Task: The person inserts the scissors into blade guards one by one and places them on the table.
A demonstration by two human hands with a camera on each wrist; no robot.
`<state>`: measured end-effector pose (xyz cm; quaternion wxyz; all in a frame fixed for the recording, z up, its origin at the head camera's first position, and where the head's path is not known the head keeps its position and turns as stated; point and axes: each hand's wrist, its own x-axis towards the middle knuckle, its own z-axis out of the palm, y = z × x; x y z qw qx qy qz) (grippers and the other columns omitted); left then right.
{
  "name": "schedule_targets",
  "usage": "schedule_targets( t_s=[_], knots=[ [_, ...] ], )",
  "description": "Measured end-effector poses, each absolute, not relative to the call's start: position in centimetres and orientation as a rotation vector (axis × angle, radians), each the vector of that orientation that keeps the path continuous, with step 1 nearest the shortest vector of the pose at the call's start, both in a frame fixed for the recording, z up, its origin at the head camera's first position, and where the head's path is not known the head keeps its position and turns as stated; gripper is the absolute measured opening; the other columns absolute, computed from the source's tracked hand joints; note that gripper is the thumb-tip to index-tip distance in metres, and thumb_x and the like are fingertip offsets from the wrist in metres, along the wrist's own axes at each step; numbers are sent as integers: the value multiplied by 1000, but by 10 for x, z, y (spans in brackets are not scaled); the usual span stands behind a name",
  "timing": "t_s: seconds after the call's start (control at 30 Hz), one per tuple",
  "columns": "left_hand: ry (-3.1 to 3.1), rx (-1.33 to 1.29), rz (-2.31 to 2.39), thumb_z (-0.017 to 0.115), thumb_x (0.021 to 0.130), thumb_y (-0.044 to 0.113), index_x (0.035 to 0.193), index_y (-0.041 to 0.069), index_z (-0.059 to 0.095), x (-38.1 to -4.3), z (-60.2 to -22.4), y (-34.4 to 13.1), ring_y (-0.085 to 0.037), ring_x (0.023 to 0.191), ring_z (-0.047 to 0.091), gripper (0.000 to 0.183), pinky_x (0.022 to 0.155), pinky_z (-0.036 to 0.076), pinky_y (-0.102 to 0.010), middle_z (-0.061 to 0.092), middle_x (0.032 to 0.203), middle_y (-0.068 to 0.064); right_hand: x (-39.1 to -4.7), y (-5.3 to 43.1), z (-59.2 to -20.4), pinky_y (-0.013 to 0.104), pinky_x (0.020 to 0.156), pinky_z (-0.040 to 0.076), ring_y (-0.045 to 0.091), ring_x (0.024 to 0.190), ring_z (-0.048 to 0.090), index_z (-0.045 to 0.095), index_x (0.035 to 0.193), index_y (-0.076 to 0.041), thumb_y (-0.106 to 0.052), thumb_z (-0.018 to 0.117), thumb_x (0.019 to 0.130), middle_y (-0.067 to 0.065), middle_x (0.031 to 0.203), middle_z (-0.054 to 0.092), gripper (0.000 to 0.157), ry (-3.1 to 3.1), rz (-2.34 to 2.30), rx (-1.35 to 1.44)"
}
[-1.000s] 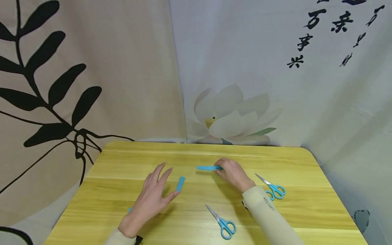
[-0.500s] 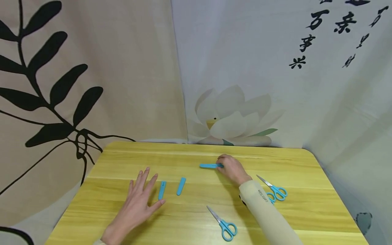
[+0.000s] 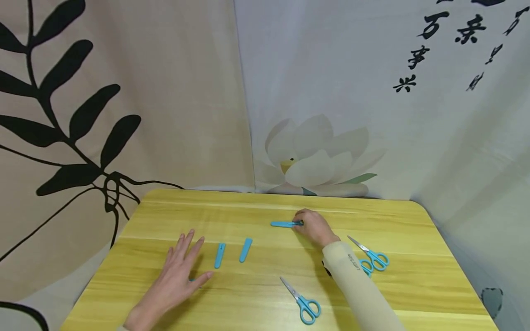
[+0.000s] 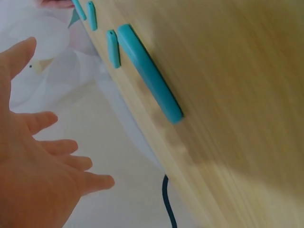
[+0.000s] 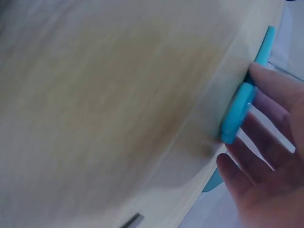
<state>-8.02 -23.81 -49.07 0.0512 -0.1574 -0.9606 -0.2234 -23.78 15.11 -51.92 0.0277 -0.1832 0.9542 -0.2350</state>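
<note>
At the left, the left hand (image 3: pixel 174 271) is above the table (image 3: pixel 248 294) with its fingers straight and spread wide, and it has hold of nothing; a first cover (image 4: pixel 149 73), blue, lies near it, almost hidden in the head view. I think this hand should lift softly, so that it does not push the cover. More to the right are a second cover (image 3: pixel 220 255) and a third cover (image 3: pixel 245 250), side by side but apart. Then come the covered scissors (image 3: pixel 282 224), toward the back of the table, tip to the left; the right hand (image 3: pixel 313 227) holds their handle with curled fingers. How deep the blades sit in the cover I cannot tell, so it seems best to lay the pair flat and loosen the fingers slowly, because a backward pull could take the cover off. In front lie the near bare scissors (image 3: pixel 301 300), and farthest right the other bare scissors (image 3: pixel 370 253), partly behind the sleeve (image 3: pixel 364 285). Beside these uncovered points, the right arm should move carefully, and fingers should take only handles.
</note>
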Motion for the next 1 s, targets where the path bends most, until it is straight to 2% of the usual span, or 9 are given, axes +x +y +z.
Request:
schedule_targets(
  t_s=[0.2,0.37,0.47,0.7,0.87,1.0],
  knots=[
    [-2944,-524,-673,81,90,41,161,6,33,-80,-494,-249,-49,154,9,93,112,18,-78,9,171,-20,-234,154,-515,49,105,50,32,125,61,76,119,-9,-23,81,93,9,137,65,30,2915,-714,-550],
    [-2987,-570,-710,83,87,42,162,9,32,-81,-496,-259,-50,153,11,96,113,16,-77,7,172,-17,-225,163,-508,58,114,39,39,145,42,63,140,-4,-32,75,98,16,153,51,53,2918,-704,-541],
    [-3005,-601,-736,84,86,42,162,10,33,-83,-496,-264,-51,153,12,97,112,16,-78,9,172,-17,-217,168,-500,61,117,33,44,149,33,57,146,-2,-36,72,100,19,157,45,59,2936,-712,-575],
    [-3036,-660,-727,92,78,35,158,6,40,-83,-501,-275,-50,148,27,99,111,26,-75,28,165,-22,-195,174,-492,63,116,32,48,147,33,56,146,-1,-35,71,100,22,156,46,59,3019,-780,-641],
    [-3098,-633,-714,91,79,33,154,8,49,-82,-505,-279,-47,144,38,89,109,37,-69,41,159,-19,-176,177,-491,63,116,32,48,147,34,58,145,-4,-37,72,99,20,156,47,59,3071,-789,-639],
    [-3133,-617,-714,89,80,38,147,9,56,-82,-507,-281,-43,136,49,80,106,43,-65,51,151,-16,-164,180,-488,64,116,32,49,146,34,59,144,-4,-37,73,98,21,156,47,59,3116,-777,-657]
  ],
)
